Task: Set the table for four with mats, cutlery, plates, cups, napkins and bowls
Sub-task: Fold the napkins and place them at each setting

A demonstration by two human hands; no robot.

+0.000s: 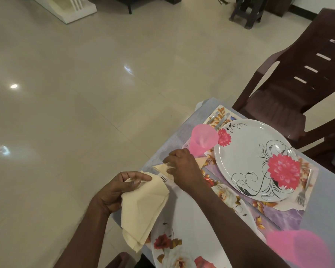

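While holding spare napkins (143,211) off the counter's edge, left hand (120,190) pinching the cream stack between thumb and curled fingers, kept clear of the settings, probably as a supply to draw from. Just to the right, right hand (182,169) reaching across with fingers curled, pressing or pinching a folded napkin (161,168) down on the counter (329,206) beside the near corner of the floral mat (290,213), apparently to set its triangle shape square with the place. Under that hand, fork tines (163,178) peeking out, seemingly cutlery for the nearer mat (172,246). Touching or just behind the knuckles, pink cup (202,139) upright at the mat's corner, easy to knock. Further right, flowered plate (259,161) centred on the mat, knife and spoon (219,119) at its far side, a fork (303,192) at its near side. At far right, brown plastic chair (298,84) drawn up to this place; second pink cup (300,248) blurred in the foreground. No bowl in view.
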